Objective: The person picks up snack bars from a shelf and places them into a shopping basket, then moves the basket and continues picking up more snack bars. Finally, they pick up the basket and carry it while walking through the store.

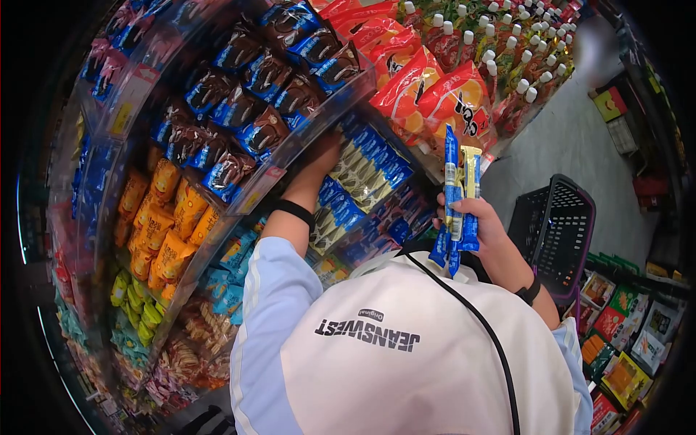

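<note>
My right hand (pixel 482 225) is closed around several slim wrapped snack bars (pixel 454 196) in blue and gold, held upright in front of my chest. My left hand (pixel 326 151) reaches in under the edge of an upper shelf, beside rows of blue and gold packaged bars (pixel 373 161). Its fingers are hidden in shadow behind the shelf edge, so what it touches cannot be made out. Above that arm, dark brown and blue snack packs (pixel 243 109) fill the upper tier.
Orange packs (pixel 170 217) and green packs (pixel 138 301) sit on the left tiers. Red bags (pixel 457 101) and white-capped bottles (pixel 507 51) stand at the back. A black shopping basket (pixel 562 235) is at my right, above more packaged goods (pixel 627 370).
</note>
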Motion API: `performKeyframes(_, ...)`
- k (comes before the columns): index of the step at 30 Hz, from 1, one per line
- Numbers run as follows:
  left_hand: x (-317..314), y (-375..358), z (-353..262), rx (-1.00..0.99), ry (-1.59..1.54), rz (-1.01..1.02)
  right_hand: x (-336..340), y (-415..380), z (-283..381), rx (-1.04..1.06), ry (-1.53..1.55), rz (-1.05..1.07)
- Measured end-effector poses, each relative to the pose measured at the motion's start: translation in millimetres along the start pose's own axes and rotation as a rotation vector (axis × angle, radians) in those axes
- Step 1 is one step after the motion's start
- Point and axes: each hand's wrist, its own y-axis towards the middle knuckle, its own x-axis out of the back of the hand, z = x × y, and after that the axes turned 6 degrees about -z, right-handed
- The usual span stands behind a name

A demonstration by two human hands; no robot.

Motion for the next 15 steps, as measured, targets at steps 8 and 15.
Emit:
performKeyframes(8,48.2,13.2,-46.9,-0.191,-0.189,0.200,1.8,2.5,0.3,-0.012,0.002,-0.004)
performKeyframes(15,-4.9,-6.6,-39.9,0.024,-0.148,0.130,3.6,0.3,4.8,0.005,-0.005,-0.034)
